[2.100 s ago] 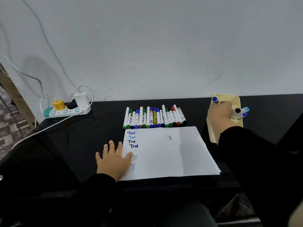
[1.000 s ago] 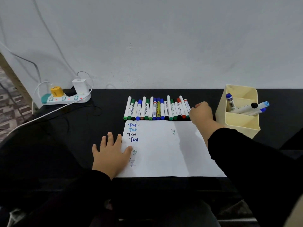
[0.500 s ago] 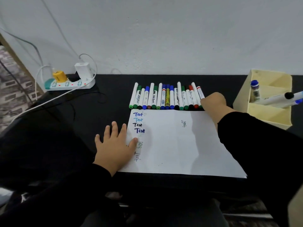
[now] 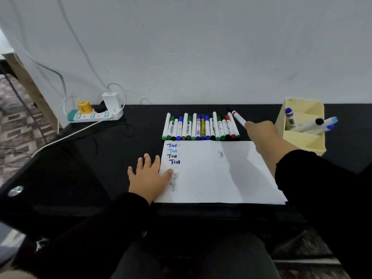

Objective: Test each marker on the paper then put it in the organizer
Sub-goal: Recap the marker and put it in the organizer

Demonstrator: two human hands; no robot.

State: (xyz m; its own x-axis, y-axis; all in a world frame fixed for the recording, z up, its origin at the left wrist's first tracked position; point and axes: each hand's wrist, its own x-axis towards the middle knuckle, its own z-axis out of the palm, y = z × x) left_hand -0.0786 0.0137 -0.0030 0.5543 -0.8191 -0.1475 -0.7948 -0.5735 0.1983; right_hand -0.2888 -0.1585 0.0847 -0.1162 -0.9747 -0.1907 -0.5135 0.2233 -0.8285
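- Two black sleeves reach out from us over the black tabletop (image 4: 124,150), one at each side of the view.
- Our left hand (image 4: 148,174), at 7 o'clock from the sheet's centre, lies flat with fingers spread; the thumb presses the left edge of the white sheet of paper (image 4: 213,174), the other fingers rest on the table.
- On that paper we see "Test" written four times in blue and black at its 10 o'clock corner, with fainter scribbles below and one small mark toward 1 o'clock.
- Our right hand (image 4: 261,133), at 2 o'clock from the sheet's centre, pinches a white marker with a red band (image 4: 238,117); the marker is tilted toward 11 o'clock, and we cannot tell whether it is fully lifted.
- Just beyond the paper's far edge, at 12 o'clock, lies the row of capped white markers (image 4: 201,127), side by side, with green, blue, black, red and brown ends.
- At 3 o'clock from the row stands the pale yellow plastic organizer (image 4: 302,141), holding several blue- and black-capped markers.
- At 9 o'clock from the row, against the wall, sits a white power strip (image 4: 94,116) with a yellow plug and a white charger.
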